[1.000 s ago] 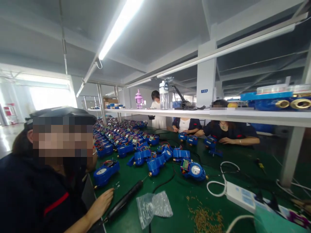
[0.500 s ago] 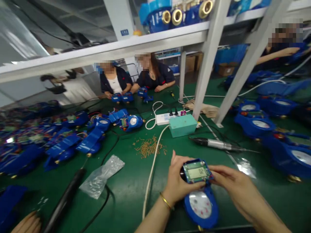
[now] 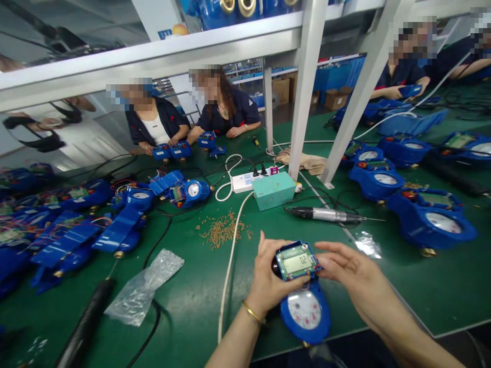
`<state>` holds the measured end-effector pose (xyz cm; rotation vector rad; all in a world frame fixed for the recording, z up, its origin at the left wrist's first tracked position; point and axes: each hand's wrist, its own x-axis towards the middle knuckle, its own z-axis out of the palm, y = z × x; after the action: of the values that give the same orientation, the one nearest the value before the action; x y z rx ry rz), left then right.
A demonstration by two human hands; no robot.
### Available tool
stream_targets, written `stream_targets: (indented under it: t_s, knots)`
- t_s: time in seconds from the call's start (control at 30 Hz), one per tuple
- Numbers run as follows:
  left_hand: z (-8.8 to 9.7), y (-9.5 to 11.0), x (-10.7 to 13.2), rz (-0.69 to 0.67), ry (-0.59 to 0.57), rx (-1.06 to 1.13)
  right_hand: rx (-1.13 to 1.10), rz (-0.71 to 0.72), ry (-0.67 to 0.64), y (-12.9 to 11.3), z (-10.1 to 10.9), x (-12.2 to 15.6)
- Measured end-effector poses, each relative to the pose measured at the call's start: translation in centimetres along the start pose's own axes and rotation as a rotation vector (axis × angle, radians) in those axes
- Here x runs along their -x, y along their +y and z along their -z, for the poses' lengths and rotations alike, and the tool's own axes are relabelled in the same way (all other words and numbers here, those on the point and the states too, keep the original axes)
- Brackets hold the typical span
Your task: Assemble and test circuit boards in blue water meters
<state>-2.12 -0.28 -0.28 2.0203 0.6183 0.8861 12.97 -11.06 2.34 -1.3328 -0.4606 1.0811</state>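
A blue water meter (image 3: 306, 312) stands near the front edge of the green bench, its round white dial facing up. Its display housing (image 3: 295, 261) is uncovered, showing a green circuit board and a small lit screen. My left hand (image 3: 266, 281), with a gold bracelet at the wrist, is closed around the left side of that housing, thumb along the lower edge. At the housing's right edge, near some thin wires, my right hand (image 3: 345, 268) holds on with its fingertips; what lies under them is partly hidden.
Loose brass screws (image 3: 222, 231) lie in a pile beyond a white cable. A teal box (image 3: 274, 191), power strip (image 3: 247, 180) and electric screwdriver (image 3: 326, 213) are behind the meter. More blue meters line the left and right (image 3: 433, 220). A plastic bag (image 3: 146, 286) and black screwdriver (image 3: 88, 322) lie left. Co-workers sit opposite.
The view has turned somewhat to the right, so everything sits further left. My left hand keeps its hold on the water meter. The right hand's fingers have spread a little at the housing's edge.
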Motion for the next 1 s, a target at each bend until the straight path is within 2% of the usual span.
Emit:
stream_targets:
  t_s: [0.27,0.47,0.63,0.87,1.0]
  knots:
    - [-0.1,0.0,0.0,-0.006,0.017,-0.003,-0.274,-0.044,-0.063,0.8,-1.1,0.2]
    - [-0.3,0.3,-0.3,-0.027,-0.01,-0.033,-0.366,-0.077,-0.004,1.0,-1.3,0.2]
    - [-0.3,0.2,-0.1,-0.033,-0.003,-0.048,-0.238,-0.064,0.038,0.9,-0.7,0.1]
    - [-0.4,0.2,-0.1,-0.024,0.001,-0.064,-0.027,-0.032,-0.034,0.0,0.2,0.1]
    - [-0.2,0.4,-0.4,0.018,-0.036,-0.08,0.008,0.002,-0.033,-0.2,0.2,-0.3]
